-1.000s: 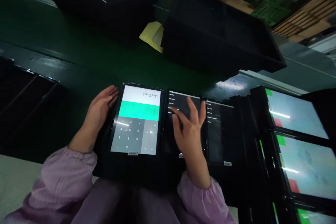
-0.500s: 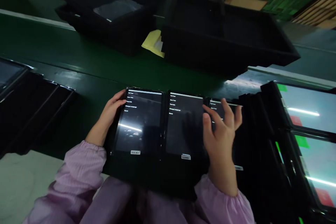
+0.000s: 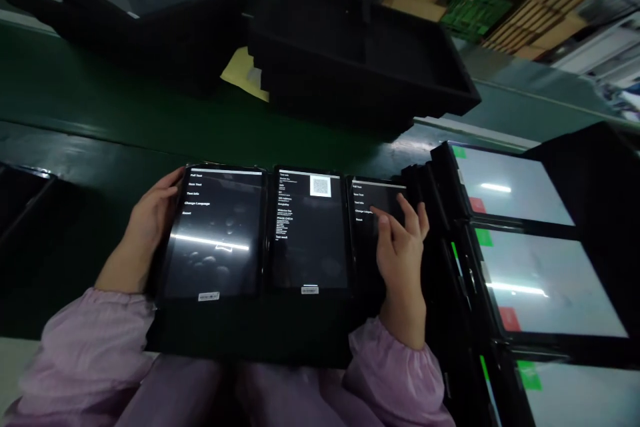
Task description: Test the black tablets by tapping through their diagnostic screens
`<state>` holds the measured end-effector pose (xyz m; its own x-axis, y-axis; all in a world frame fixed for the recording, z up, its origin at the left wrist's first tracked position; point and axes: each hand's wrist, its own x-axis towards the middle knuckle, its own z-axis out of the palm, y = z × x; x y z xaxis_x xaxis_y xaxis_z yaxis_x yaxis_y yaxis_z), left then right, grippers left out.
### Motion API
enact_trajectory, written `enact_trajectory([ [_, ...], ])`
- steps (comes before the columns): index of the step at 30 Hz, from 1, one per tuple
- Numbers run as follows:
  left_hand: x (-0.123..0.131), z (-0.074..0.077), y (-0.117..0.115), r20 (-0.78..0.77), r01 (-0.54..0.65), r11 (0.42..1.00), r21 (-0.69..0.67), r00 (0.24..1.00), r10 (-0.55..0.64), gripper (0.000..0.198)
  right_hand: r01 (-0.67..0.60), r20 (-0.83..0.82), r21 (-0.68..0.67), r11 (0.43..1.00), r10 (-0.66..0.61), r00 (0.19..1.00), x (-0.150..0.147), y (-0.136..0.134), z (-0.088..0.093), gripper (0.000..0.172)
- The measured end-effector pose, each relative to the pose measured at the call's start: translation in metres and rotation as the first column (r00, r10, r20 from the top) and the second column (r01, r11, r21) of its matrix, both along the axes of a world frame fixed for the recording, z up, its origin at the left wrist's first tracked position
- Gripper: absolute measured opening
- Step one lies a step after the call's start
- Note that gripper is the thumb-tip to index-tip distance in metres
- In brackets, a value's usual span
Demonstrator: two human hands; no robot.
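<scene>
Three black-framed tablets lie side by side in a black holder on the green belt. My left hand (image 3: 145,227) curls around the left edge of the left tablet (image 3: 215,233), whose dark screen shows a white text menu. The middle tablet (image 3: 310,233) shows a text page with a QR code near its top. My right hand (image 3: 400,247) stands over the right tablet (image 3: 375,207), fingers apart, with a fingertip on its menu screen. That hand hides the tablet's lower part.
A stack of upright tablets (image 3: 530,247) with pale screens and green and red patches stands to the right. Black trays (image 3: 350,60) and a yellow envelope (image 3: 245,73) sit on the green belt (image 3: 100,93) beyond. Cardboard boxes and a green crate lie farther back.
The left tablet went from a calculator to a menu, and the middle one from a menu to the QR page. My right hand moved rightward onto the right tablet. My left hand took the left tablet's edge.
</scene>
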<state>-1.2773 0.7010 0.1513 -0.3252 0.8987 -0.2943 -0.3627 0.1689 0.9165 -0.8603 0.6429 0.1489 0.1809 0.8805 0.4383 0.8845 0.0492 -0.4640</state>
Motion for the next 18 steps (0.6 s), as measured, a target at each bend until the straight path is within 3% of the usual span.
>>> enact_trajectory([
  [7,0.007,0.008,0.002,-0.051,-0.082,0.997,-0.017,0.995,0.081,0.04,-0.046,0.068,-0.08,0.996,0.052,0.996,-0.006,0.004,0.003,0.047],
  [18,0.008,0.011,0.003,-0.067,-0.096,0.994,-0.06,0.993,0.092,0.042,0.115,-0.038,0.146,0.983,-0.11,0.993,-0.007,-0.005,0.008,0.049],
])
